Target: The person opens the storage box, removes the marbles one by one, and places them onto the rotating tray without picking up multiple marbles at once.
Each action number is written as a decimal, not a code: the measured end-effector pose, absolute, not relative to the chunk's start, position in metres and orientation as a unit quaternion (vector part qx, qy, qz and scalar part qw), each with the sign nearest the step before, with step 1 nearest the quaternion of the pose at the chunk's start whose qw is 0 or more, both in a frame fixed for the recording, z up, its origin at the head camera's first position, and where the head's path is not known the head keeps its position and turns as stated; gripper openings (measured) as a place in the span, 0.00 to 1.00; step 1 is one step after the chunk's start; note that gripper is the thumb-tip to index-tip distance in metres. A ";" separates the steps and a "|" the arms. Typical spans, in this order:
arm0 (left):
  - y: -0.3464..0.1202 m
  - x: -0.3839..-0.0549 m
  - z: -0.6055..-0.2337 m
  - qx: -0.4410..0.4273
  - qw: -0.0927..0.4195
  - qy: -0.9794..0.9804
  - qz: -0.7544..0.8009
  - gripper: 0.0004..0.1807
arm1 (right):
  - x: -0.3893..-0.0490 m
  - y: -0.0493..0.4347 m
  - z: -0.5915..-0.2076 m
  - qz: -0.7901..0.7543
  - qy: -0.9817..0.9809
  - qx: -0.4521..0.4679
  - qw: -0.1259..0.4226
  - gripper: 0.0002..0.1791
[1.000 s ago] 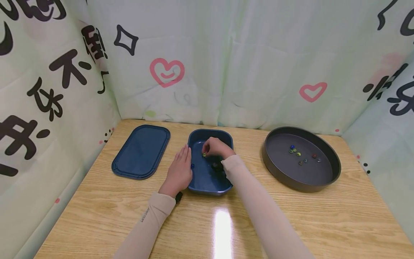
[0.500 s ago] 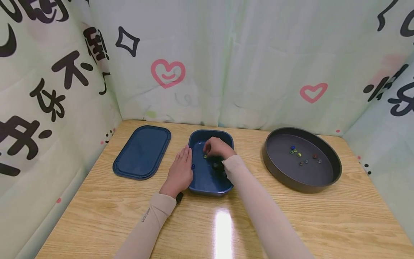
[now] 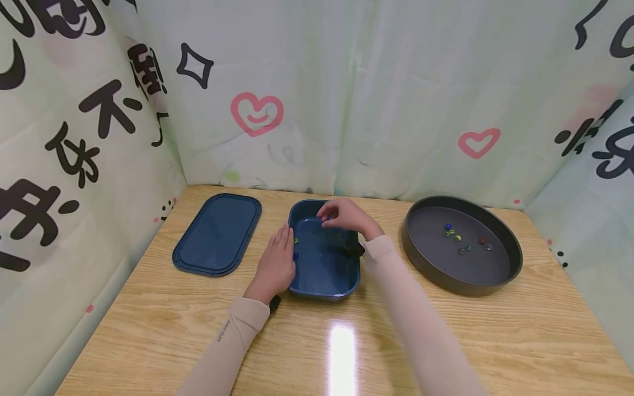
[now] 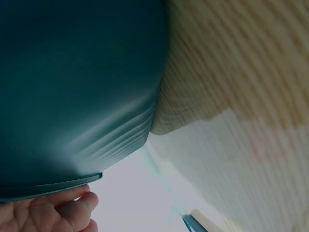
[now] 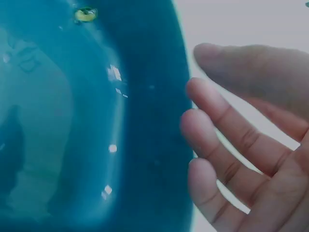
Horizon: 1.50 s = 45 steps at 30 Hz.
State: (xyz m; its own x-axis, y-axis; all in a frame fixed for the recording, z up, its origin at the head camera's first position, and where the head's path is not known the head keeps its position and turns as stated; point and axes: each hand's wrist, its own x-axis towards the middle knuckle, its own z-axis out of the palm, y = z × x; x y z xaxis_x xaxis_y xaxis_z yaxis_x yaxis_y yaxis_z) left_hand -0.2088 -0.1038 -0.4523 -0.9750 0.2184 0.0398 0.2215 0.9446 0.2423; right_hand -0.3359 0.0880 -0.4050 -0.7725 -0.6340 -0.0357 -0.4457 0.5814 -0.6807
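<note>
A deep blue rectangular box (image 3: 324, 275) stands mid-table. Along its left rim lies my left hand (image 3: 277, 261), fingers straight, touching the rim from outside. Over the box's far right part hovers my right hand (image 3: 349, 214); in the right wrist view its thumb (image 5: 227, 55) and fingers (image 5: 203, 130) are apart, holding nothing. A yellow-green marble (image 3: 296, 240) and a blue marble (image 3: 295, 256) sit inside against the left wall. The left wrist view shows the box's outer wall (image 4: 82, 96) and curled-looking fingertips (image 4: 72, 212) under its rim.
A blue lid (image 3: 218, 234) lies flat to the left of the box. At the right stands a round dark grey pan (image 3: 421, 264) with several marbles on its bottom, among them a blue marble (image 3: 448, 226). A printed curtain (image 3: 396, 99) hangs behind the table.
My right hand has let go of the yellow-green marble and moved up and right. That marble now sits farther left, by the wall. The left hand has stayed in place.
</note>
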 end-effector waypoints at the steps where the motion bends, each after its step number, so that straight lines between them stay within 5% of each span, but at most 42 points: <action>1: -0.104 -0.208 -0.452 -0.113 0.007 -0.986 -0.123 0.34 | -0.335 0.092 -0.402 -0.348 0.874 -0.312 0.134 0.14; 25: -0.105 -0.205 -0.453 -0.116 0.004 -0.985 -0.128 0.35 | -0.309 0.199 -0.342 -0.355 0.893 -0.272 0.053 0.13; 45: -0.104 -0.206 -0.451 -0.121 0.005 -0.983 -0.135 0.35 | -0.308 0.299 -0.333 -0.246 0.949 -0.200 -0.005 0.10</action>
State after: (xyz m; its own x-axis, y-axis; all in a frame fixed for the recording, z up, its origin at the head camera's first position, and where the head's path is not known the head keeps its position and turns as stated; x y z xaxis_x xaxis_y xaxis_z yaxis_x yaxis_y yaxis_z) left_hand -0.2063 -0.1042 -0.4512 -0.9708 0.2363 0.0423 0.2390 0.9343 0.2645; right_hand -0.3085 0.2987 -0.3332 -0.9201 -0.3767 0.1075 -0.3815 0.7996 -0.4638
